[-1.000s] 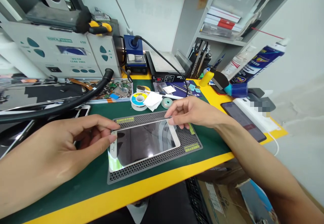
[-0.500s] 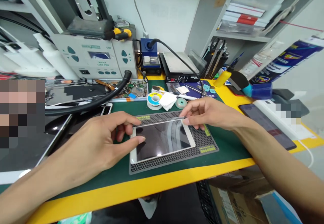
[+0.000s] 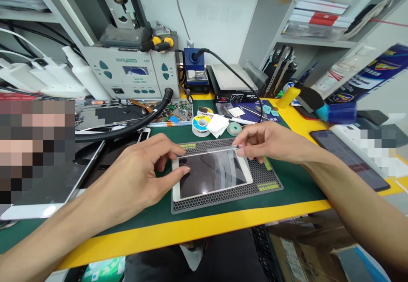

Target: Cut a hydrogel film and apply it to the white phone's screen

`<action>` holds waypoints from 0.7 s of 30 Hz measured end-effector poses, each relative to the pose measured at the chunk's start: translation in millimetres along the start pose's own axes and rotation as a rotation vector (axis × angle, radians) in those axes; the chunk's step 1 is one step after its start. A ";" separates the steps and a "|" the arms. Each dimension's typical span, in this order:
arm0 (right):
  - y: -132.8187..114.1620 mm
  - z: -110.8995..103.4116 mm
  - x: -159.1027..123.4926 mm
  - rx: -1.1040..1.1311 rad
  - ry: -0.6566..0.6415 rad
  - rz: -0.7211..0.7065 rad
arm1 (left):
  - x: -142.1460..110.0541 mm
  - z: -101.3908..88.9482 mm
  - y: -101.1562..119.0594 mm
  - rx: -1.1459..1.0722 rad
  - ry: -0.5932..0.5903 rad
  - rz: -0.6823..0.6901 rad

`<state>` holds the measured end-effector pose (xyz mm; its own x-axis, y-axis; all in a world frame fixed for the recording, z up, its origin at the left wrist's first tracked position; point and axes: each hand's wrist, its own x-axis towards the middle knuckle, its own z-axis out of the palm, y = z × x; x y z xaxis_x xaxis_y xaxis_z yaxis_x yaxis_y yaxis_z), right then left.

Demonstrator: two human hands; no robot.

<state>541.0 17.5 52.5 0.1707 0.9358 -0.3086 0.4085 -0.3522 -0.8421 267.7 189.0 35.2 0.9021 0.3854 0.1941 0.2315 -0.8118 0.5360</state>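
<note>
A white-framed tablet point(image 3: 213, 173) with a dark, glossy screen lies face up on a grey honeycomb-patterned mat point(image 3: 270, 184). My left hand point(image 3: 153, 171) grips its left end, the thumb resting over the screen's edge and the fingers curled at the far left corner. At the far right corner, my right hand point(image 3: 258, 144) pinches thumb against forefinger. A small dark bit shows at those fingertips, and a thin, clear edge seems to run along the tablet's far side; what exactly is pinched is too small to make out.
Behind the mat are a solder spool point(image 3: 201, 123), white paper pieces point(image 3: 217, 125) and a green tape roll point(image 3: 234, 129). A black hose point(image 3: 127, 136) crosses from a grey rework station point(image 3: 134, 71). Other tablets lie left; a phone point(image 3: 349, 159) lies right.
The camera view has shifted slightly, so the whole scene sits farther right. Both hands keep nearly the same places at the tablet's far corners.
</note>
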 end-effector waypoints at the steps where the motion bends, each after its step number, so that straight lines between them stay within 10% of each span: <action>1: -0.9 0.7 -0.3 -0.006 0.004 0.005 | -0.3 0.2 -0.5 0.006 -0.003 0.005; 21: -9.0 6.7 -4.4 -0.134 0.063 -0.070 | -1.1 -0.4 -4.1 0.027 -0.023 0.030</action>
<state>530.6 16.7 58.4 0.1920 0.9565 -0.2196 0.5368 -0.2897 -0.7924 265.6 192.1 33.0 0.9170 0.3504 0.1906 0.2135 -0.8349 0.5073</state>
